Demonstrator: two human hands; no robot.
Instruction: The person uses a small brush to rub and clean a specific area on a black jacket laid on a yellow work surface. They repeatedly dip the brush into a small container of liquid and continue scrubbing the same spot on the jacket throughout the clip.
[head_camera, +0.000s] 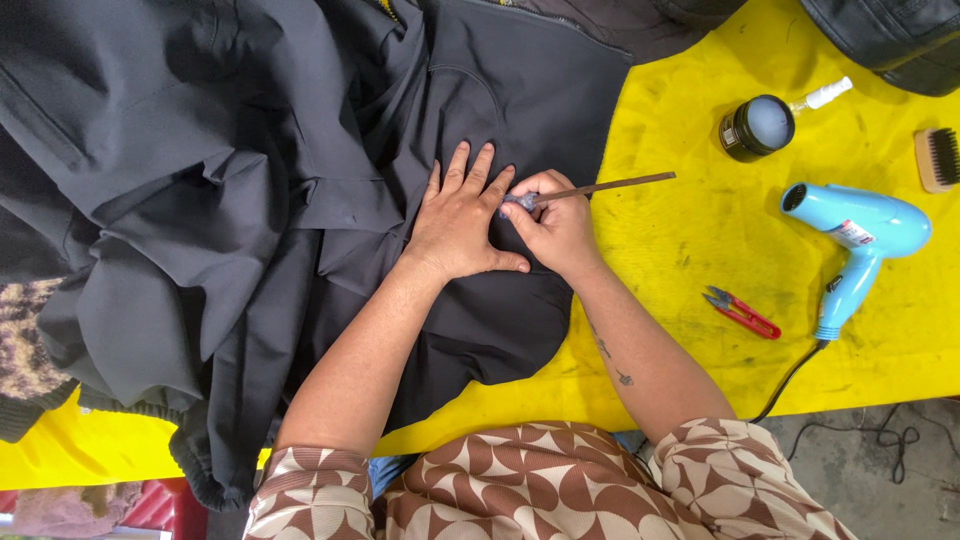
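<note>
Jacket (300, 180) spread across the yellow bench (700, 220); left hand (458, 225) pressed flat on it, fingers released, right hand (553, 222) beside, clenched around a thin brush (600, 187).

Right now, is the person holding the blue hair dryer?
No, the blue hair dryer lies alone on the yellow table, away from both hands.
</note>
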